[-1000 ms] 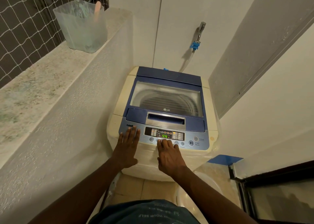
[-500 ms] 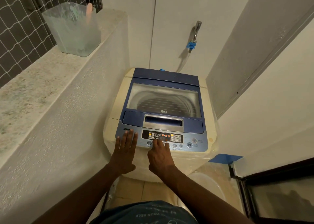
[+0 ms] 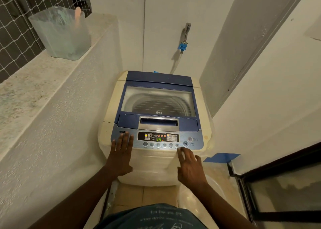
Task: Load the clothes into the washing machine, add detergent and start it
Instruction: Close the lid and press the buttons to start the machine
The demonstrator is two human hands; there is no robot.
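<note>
A cream top-loading washing machine (image 3: 111, 110) with a blue lid stands in the corner. Its glass lid (image 3: 159, 99) is down, and the drum shows dimly through it. The control panel (image 3: 157, 139) is lit and its green display reads 14. My left hand (image 3: 120, 152) lies flat on the panel's left end, fingers apart, holding nothing. My right hand (image 3: 188, 162) hovers at the machine's front edge, its fingertips just below the right-hand buttons, near the start/pause button (image 3: 185, 143). No clothes are clearly visible.
A translucent plastic container (image 3: 60, 34) with a pink handle sticking out stands on the stone ledge (image 3: 26, 90) at the left. A tap with a blue fitting (image 3: 184, 39) hangs on the back wall. A white bucket (image 3: 194, 195) sits on the floor at the right, beside a dark-framed door (image 3: 278, 173).
My right hand has slid from the middle buttons to the right end of the panel. The display changed from 44 to 14. My left hand stayed put.
</note>
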